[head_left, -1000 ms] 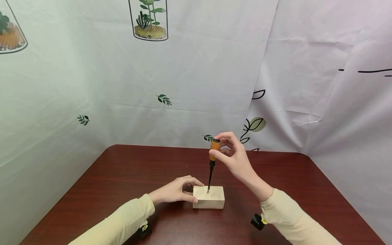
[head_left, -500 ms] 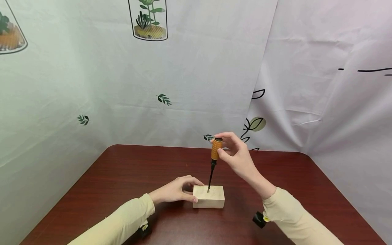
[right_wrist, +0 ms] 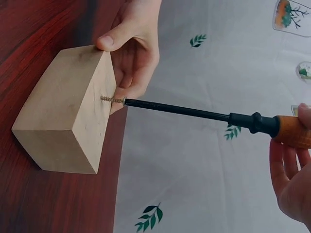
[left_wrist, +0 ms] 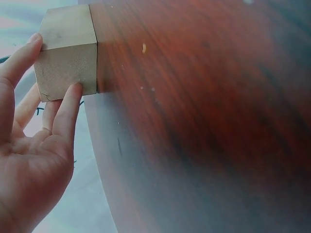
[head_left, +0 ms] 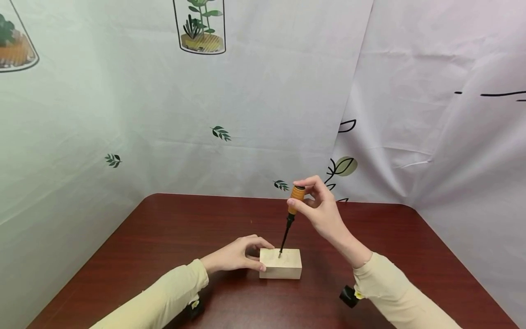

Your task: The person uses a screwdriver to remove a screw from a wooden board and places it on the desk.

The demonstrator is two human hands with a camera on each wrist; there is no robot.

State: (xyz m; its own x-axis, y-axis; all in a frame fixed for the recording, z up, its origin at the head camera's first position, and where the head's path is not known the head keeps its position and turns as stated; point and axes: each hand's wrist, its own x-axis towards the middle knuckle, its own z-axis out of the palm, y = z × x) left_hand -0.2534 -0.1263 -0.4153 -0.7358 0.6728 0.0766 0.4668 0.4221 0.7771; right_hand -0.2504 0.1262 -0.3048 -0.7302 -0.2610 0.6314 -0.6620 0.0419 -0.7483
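Note:
A pale wooden block [head_left: 281, 272] lies on the dark red table. My left hand [head_left: 236, 255] grips its left end, thumb at the front edge and fingers at the back; the left wrist view shows fingertips pressed on the block [left_wrist: 65, 68]. A threaded screw [right_wrist: 112, 99] stands partly sunk in the block's top face. My right hand [head_left: 324, 210] holds a screwdriver [head_left: 290, 219] by its orange handle, a fingertip over the dark cap. The screwdriver leans to the right, its black shaft [right_wrist: 177, 110] meeting the screw head in the right wrist view.
The table [head_left: 185, 219] has rounded back corners. Behind and beside it hang white cloth sheets [head_left: 246, 91] printed with leaves and plant jars. A black wrist camera [head_left: 349, 296] sits under the right sleeve, close over the table.
The screwdriver handle has shifted to the right, so the tool leans more. My right fingers have changed their hold around the handle. The left hand and the block stay put.

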